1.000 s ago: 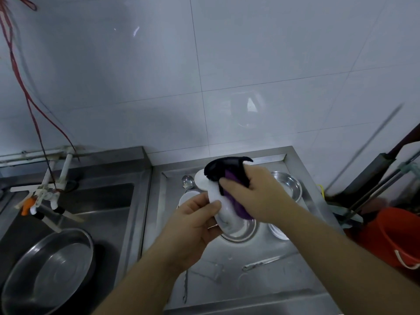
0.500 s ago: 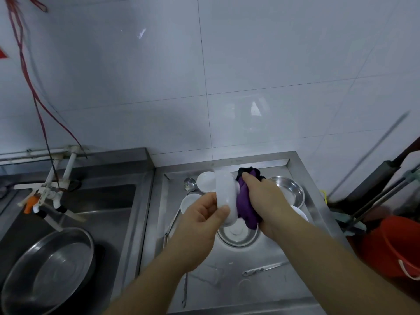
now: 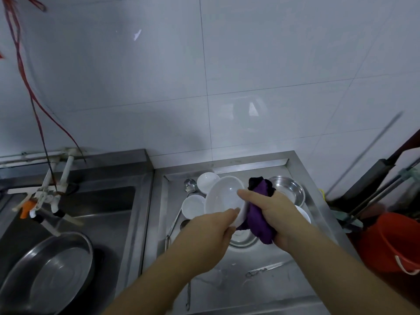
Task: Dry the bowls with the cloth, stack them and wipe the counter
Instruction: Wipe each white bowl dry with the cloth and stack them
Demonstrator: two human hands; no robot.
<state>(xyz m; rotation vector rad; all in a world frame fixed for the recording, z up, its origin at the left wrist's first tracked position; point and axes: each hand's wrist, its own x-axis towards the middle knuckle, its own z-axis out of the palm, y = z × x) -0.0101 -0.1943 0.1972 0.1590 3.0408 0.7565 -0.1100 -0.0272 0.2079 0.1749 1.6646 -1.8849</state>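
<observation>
Standing over the steel counter [image 3: 261, 289], the person holds a white bowl [image 3: 223, 196] tilted above the other dishes. It looks rigid, light, likely slick when wet and breakable, so the rim is the safest hold. Left hand [image 3: 205, 233] pinches its near rim; right hand [image 3: 276, 214] clutches the soft purple cloth [image 3: 258, 220] against its outside.

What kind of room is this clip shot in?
Most likely a plain kitchen wash-up area: a stainless steel sink with a metal basin in it, a steel drainboard holding bowls, and a white tiled wall behind.
</observation>
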